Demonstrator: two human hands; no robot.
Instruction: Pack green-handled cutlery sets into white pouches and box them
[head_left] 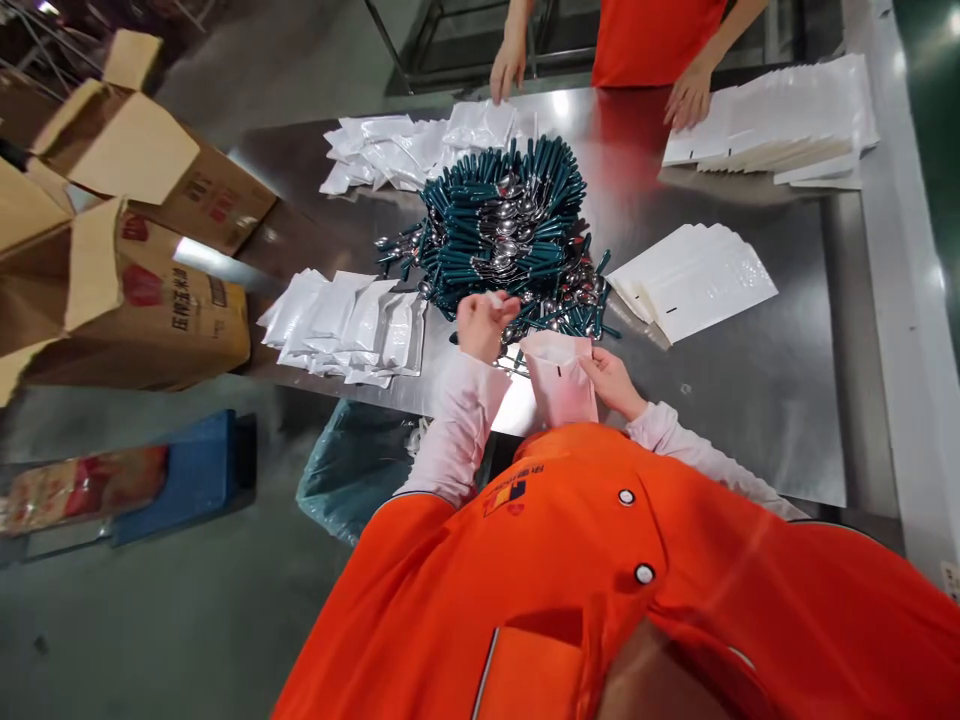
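Note:
My right hand [611, 381] grips the side of an open white pouch [559, 378] held upright at the near table edge. My left hand [484, 322] is curled shut just above and left of the pouch, pinching something small and pale that I cannot make out. Right behind both hands lies a big heap of teal-handled spoons [504, 228] on the steel table [750, 380].
Filled white pouches [346, 326] lie left of my hands, flat empty pouches [694, 277] to the right. More pouches [416, 148] and a stack [780, 122] sit at the far side, where another person's hands [688, 97] rest. Cardboard boxes [127, 290] stand on the left.

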